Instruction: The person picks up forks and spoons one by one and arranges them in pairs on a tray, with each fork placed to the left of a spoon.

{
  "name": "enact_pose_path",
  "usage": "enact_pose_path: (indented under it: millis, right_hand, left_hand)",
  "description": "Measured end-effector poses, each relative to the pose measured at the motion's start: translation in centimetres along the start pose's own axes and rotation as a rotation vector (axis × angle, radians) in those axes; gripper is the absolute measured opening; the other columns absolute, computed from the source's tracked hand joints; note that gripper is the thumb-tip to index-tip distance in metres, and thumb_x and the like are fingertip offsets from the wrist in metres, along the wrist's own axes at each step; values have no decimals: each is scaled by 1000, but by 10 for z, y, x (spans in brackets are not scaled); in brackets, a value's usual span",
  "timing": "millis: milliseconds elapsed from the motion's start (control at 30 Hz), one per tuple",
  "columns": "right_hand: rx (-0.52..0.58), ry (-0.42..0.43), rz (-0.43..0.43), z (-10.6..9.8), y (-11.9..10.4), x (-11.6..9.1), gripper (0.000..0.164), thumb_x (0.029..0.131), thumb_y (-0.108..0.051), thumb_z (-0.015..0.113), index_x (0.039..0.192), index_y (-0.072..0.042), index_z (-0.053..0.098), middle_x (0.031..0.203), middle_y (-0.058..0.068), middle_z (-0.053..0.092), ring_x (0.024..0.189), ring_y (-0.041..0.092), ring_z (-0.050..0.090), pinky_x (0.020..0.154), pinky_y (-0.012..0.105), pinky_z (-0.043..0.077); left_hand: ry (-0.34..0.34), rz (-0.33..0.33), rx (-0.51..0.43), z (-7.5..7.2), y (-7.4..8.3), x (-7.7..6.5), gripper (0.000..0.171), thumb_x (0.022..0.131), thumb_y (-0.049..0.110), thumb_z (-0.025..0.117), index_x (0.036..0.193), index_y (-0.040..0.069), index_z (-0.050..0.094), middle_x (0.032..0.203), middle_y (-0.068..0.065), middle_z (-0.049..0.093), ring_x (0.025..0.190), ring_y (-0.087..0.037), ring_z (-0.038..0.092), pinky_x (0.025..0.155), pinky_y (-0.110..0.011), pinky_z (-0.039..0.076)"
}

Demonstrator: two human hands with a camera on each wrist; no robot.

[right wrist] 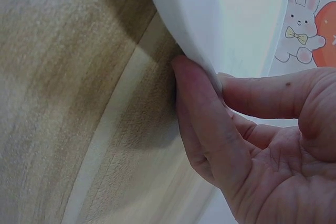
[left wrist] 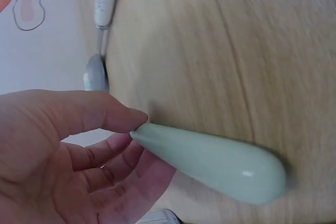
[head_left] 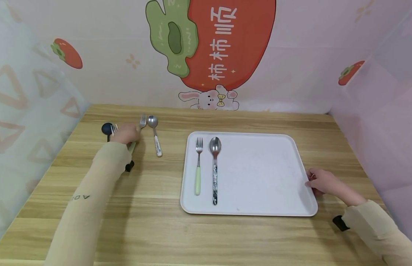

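With thumb and fingers, my left hand (head_left: 125,133) pinches a fork (head_left: 143,121) by its pale green handle (left wrist: 215,163), at the left of the table. Just right of it lies a spoon (head_left: 153,122) with a white patterned handle. A dark spoon (head_left: 107,128) and the tines of another fork (head_left: 114,128) show left of this hand, partly hidden by it. My right hand (head_left: 322,181) grips the right rim of the white tray (head_left: 259,173), thumb on the upper side and fingers underneath. On the tray's left part lie a green-handled fork (head_left: 198,177) and a large spoon (head_left: 215,177) with a black-and-white handle.
The wooden table (head_left: 152,229) ends at a back wall covering (head_left: 119,85) printed with fruit and a rabbit. Similar coverings stand along the left and right sides. Wood surface shows between the loose cutlery and the tray.
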State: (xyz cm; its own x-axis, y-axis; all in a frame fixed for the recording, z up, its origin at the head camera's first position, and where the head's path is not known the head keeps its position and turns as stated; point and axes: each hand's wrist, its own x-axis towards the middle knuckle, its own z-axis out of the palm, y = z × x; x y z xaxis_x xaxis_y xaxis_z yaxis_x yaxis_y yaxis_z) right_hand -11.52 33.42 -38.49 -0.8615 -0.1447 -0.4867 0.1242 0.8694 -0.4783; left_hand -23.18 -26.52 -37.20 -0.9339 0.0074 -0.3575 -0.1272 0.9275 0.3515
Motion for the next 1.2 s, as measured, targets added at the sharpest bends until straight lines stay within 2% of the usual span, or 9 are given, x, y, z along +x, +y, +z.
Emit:
enact_pose_path:
  millis: [67,133,200,300,333,500,700,967,1200]
  right_hand:
    - [-2,-1,1,0,0,1,13,82,-4,56,85,4,47,77,11,51,60,14,55,53,31,51]
    - [-4,-4,0,-1,0,1,13,82,-4,56,86,5,47,78,12,52,60,14,56,53,31,51]
    - [-5,-6,-3,-1,0,1,13,83,-4,56,87,5,46,78,13,52,60,14,56,53,31,51]
    - [2,-9,-10,-1,1,1,14,83,-4,55,87,6,46,80,14,53,60,15,56,53,31,51]
    - [3,-8,-12,-1,1,1,14,83,-4,55,87,6,46,79,14,53,60,15,57,53,31,51]
    - [5,-7,-15,-1,3,1,14,82,-4,56,87,6,47,79,14,53,60,15,57,53,31,51]
    - [26,-11,-20,0,4,3,14,82,-3,56,87,7,46,79,16,54,60,16,58,53,32,52]
    - [10,-7,-26,0,4,3,12,82,-4,56,85,4,47,77,13,54,58,15,57,52,31,51]
    - [2,1,-30,1,5,3,11,81,-4,56,84,3,47,75,10,54,57,15,56,51,31,51]
  left_hand:
    - [-21,6,-29,0,-1,1,17,84,10,42,68,4,42,63,-7,44,55,-19,43,50,-28,38]
    - [-41,20,-68,-1,0,0,13,83,8,45,73,0,46,68,-9,47,58,-19,46,52,-28,41]
    - [-62,38,-101,-2,3,-3,11,83,6,49,83,-5,50,78,-14,51,66,-21,50,56,-29,46]
    - [-95,76,-127,-2,9,-8,24,83,5,52,102,-10,49,96,-21,51,79,-27,52,65,-34,50]
    - [-103,96,-129,-1,12,-9,24,83,4,52,102,-10,48,98,-22,50,81,-28,52,66,-35,50]
    - [-126,190,-117,2,26,-15,18,85,4,51,97,-8,49,94,-20,52,81,-27,52,66,-36,51]
    - [-129,261,-93,8,43,-21,16,82,0,53,97,-6,49,91,-17,52,76,-24,50,60,-31,46]
    - [-116,323,41,16,67,-25,18,79,4,59,95,-2,55,87,-10,57,74,-21,49,63,-30,43]
    - [-84,424,106,23,88,-35,14,76,2,58,89,2,58,81,-5,57,72,-18,48,63,-30,42]
